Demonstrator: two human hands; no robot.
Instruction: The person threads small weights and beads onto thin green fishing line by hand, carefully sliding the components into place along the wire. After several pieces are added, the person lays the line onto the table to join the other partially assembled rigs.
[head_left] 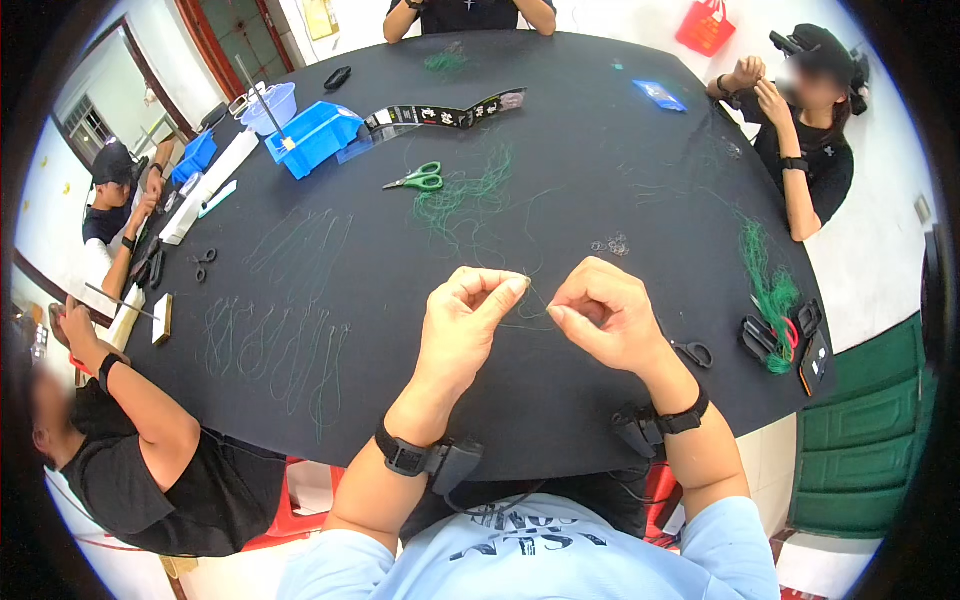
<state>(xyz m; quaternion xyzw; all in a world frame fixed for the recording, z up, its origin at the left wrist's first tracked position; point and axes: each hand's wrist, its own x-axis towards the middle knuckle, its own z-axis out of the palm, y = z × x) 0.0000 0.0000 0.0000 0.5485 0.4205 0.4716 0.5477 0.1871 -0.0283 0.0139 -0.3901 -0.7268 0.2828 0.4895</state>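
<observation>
My left hand (pixel 462 325) is closed in a pinch, thumb against forefinger, on a thin green thread (pixel 538 296). Any small part at its fingertips is too tiny to make out. Close beside it, my right hand (pixel 612 312) also pinches, and the strand runs across the short gap to its fingertips. Beyond the hands lies a loose tangle of green thread (pixel 462 205), with green-handled scissors (pixel 428 176) at its upper left edge. A little heap of small metal pieces (pixel 611 245), perhaps hooks, sits just past my right hand.
Looped threads (pixel 270 350) lie in rows at left, near small black scissors (pixel 204 262). Black-handled scissors (pixel 694 352) rest by my right wrist. A green thread bundle (pixel 770 290) is at right. Blue bins (pixel 315 140) stand far left. Several people work around the black table (pixel 450 420).
</observation>
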